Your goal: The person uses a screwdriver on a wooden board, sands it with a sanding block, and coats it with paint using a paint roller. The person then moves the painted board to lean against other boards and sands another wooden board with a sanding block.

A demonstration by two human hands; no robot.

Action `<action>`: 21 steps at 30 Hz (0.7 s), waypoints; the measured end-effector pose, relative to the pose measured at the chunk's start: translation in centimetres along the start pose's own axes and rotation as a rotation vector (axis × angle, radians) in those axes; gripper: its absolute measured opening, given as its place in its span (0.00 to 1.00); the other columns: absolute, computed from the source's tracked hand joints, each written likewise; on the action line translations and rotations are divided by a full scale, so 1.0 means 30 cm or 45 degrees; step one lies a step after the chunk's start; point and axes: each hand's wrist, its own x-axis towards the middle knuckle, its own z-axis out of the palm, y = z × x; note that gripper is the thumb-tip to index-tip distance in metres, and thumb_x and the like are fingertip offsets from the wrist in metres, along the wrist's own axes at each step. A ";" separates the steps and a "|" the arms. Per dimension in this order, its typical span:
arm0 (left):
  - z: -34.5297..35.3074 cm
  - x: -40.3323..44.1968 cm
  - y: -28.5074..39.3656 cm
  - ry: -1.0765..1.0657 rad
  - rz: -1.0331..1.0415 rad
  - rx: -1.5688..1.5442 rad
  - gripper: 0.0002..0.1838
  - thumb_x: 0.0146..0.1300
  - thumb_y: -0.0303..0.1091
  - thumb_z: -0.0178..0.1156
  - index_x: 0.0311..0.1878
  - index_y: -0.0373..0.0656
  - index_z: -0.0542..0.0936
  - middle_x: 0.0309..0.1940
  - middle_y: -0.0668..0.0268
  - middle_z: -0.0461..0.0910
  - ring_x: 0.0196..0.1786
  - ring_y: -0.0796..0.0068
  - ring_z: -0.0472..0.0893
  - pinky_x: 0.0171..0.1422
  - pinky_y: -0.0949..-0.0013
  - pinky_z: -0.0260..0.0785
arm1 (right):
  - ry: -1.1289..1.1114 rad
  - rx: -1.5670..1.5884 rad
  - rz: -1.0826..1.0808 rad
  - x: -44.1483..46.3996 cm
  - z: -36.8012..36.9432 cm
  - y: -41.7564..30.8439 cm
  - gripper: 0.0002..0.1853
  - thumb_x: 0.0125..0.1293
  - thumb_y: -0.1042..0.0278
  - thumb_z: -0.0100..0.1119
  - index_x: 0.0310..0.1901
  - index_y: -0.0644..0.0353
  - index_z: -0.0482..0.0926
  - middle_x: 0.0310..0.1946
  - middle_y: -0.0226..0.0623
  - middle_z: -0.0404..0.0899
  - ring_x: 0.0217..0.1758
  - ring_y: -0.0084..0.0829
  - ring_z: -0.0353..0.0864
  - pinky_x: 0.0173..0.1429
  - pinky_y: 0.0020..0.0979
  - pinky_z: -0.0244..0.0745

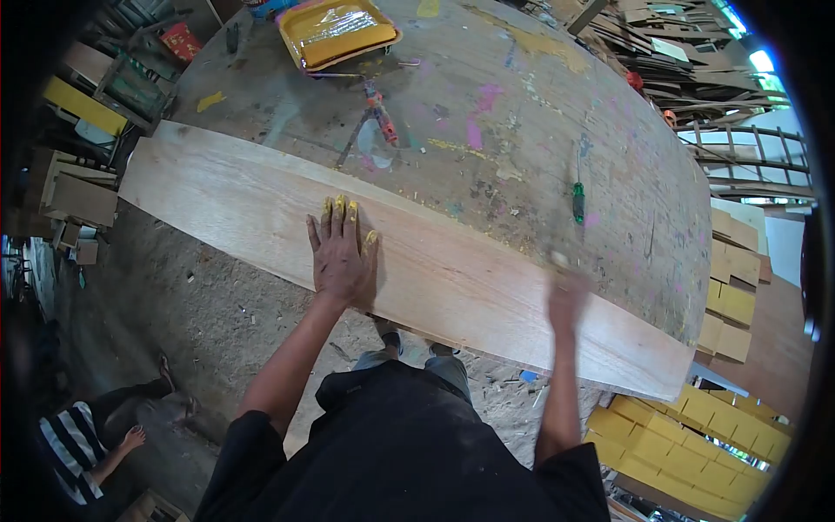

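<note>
A long pale wooden board (461, 283) lies along the near edge of the paint-stained table (522, 122). Flat on the board rests my left hand (339, 257), its fingers spread and tipped with yellow paint. My right hand (567, 300) is over the right part of the board, smeared by motion; a small pale thing shows at its fingers, too blurred to make out. Beyond the board lie a green-handled screwdriver (578, 202) and a paint-marked roller handle (381, 113), which is near a yellow paint tray (337, 33).
At the lower left a person in a striped shirt (74, 444) is close by. Yellow panels (687, 426) stand at the lower right, and wood scraps (670, 61) are piled beyond the table. Stacked wooden pieces (83, 196) are at the left. Debris covers the floor (226, 287).
</note>
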 end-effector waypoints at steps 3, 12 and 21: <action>0.003 -0.014 0.007 -0.017 -0.021 -0.026 0.40 0.76 0.55 0.55 0.79 0.33 0.65 0.82 0.47 0.62 0.86 0.47 0.55 0.90 0.38 0.32 | -0.197 0.112 -0.357 0.055 0.182 -0.483 0.11 0.65 0.74 0.60 0.48 0.61 0.83 0.41 0.52 0.79 0.52 0.56 0.75 0.64 0.58 0.67; 0.003 -0.009 0.004 -0.008 -0.016 -0.028 0.38 0.76 0.51 0.56 0.80 0.35 0.65 0.82 0.49 0.61 0.87 0.48 0.52 0.91 0.40 0.31 | -0.141 -0.264 0.145 0.012 -0.186 -0.114 0.17 0.69 0.71 0.65 0.59 0.54 0.87 0.45 0.50 0.83 0.55 0.53 0.77 0.60 0.53 0.71; 0.022 -0.011 -0.006 0.022 0.000 0.006 0.38 0.77 0.53 0.54 0.80 0.36 0.66 0.83 0.52 0.62 0.87 0.51 0.52 0.90 0.41 0.33 | 0.049 0.408 -0.695 0.080 0.286 -0.802 0.09 0.55 0.76 0.61 0.38 0.63 0.81 0.35 0.53 0.75 0.44 0.55 0.74 0.47 0.54 0.66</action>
